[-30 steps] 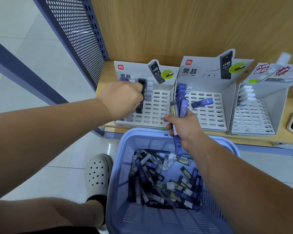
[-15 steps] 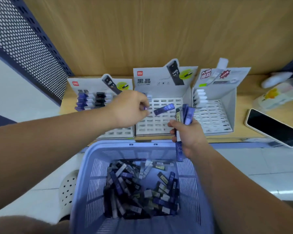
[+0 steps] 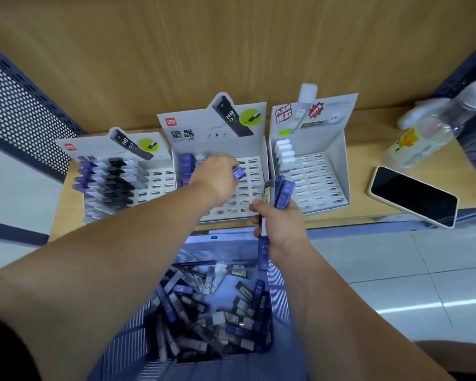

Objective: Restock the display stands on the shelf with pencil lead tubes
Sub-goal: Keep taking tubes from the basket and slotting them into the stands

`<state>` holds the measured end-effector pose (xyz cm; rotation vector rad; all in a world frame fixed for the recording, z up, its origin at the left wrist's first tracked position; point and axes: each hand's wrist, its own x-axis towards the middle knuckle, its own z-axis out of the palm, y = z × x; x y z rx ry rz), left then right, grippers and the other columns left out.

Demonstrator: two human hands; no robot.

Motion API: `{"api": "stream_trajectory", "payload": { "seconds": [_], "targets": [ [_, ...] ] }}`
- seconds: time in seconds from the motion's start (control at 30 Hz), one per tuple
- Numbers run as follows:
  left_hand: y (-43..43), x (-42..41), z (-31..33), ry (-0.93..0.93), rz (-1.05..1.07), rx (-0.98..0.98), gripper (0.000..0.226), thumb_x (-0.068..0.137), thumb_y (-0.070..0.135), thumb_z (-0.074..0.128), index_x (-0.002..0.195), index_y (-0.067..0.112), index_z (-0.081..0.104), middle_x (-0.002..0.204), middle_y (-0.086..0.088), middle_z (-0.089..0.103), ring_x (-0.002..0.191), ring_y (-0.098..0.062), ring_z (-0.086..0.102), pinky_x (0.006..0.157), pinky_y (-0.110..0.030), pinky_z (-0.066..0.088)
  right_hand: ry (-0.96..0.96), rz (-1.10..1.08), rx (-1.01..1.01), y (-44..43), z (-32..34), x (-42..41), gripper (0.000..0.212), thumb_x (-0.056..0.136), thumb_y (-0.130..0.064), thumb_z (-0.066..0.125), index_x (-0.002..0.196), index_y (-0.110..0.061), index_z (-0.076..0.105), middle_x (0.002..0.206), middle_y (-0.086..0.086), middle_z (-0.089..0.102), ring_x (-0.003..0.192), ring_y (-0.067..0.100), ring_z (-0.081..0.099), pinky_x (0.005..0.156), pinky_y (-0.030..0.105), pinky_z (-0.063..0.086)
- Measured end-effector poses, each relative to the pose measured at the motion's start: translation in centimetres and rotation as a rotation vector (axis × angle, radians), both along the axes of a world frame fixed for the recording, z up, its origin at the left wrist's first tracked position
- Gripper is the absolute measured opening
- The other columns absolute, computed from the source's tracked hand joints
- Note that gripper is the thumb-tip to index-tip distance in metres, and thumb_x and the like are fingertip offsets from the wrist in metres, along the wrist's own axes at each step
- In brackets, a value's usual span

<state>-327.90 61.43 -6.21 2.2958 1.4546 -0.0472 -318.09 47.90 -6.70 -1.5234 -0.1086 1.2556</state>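
Left hand point(image 3: 217, 180) half-hides 1 purple tube point(image 3: 239, 173); right hand point(image 3: 282, 226)'s tubes point(image 3: 283, 192) blur.

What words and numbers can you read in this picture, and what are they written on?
"HB 0.7": tube picture on the middle stand's card.
"黑晶": same card, lower left.
"HB 0.7": tube picture on the left stand's card.
"HB", upside down: tube in the right hand.
Red logos, the right stand's card and the basket's tubes: too blurred to read.
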Motion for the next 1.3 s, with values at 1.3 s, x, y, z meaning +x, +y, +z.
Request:
{"api": "stream_trajectory", "payload": {
  "seconds": [1.3],
  "targets": [
    [-0.9,-11.8,2.9,-0.382,-0.037,0.235,0.003,0.085,0.003,0.072,0.087,0.006,0.071,0.079,0.0,0.063,0.075,-0.02,0.059,0.074,-0.034,0.052,-0.007,0.054,-0.051,1.7,0.4,-3.2,0.007,0.092,-0.004,0.068,0.096,-0.009,0.066,0.079,0.009,0.07,0.055,0.015,0.053,0.045,0.025,0.041]
  ]
}}
